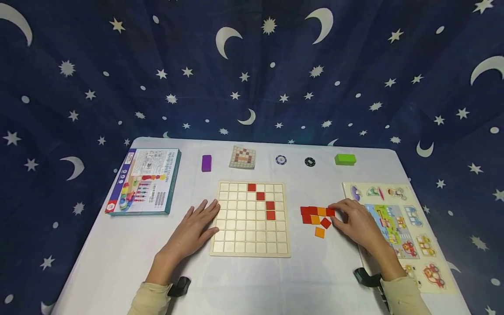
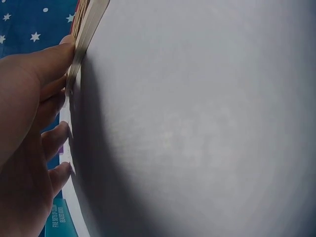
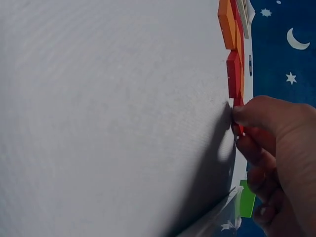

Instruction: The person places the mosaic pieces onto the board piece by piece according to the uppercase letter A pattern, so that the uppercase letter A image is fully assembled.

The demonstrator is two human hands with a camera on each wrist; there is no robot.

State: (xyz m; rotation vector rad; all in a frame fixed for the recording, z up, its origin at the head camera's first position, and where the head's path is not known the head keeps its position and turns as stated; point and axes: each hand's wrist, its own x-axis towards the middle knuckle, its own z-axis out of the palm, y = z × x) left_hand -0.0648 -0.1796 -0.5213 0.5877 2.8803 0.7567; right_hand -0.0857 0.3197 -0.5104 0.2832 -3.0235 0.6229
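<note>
A square wooden grid board (image 1: pixel 238 225) lies in the middle of the table, with several red tiles (image 1: pixel 270 205) set in its upper right cells. My left hand (image 1: pixel 194 232) rests at the board's left edge, fingers spread and touching the rim. To the right of the board is a group of loose red and orange tiles (image 1: pixel 320 232). At that group's right end, my right hand (image 1: pixel 356 221) pinches a red tile (image 1: pixel 330 212) between thumb and fingers. The right wrist view shows the thumb against this red tile (image 3: pixel 238 104), partly hidden by the fingers.
A printed card (image 1: pixel 242 157) with a grid pattern stands behind the board. Also at the back are a purple block (image 1: pixel 206 163), two chips (image 1: pixel 281 160) and a green block (image 1: pixel 345 159). A boxed game (image 1: pixel 143 181) lies left; a picture puzzle board (image 1: pixel 427 223) lies under the right forearm.
</note>
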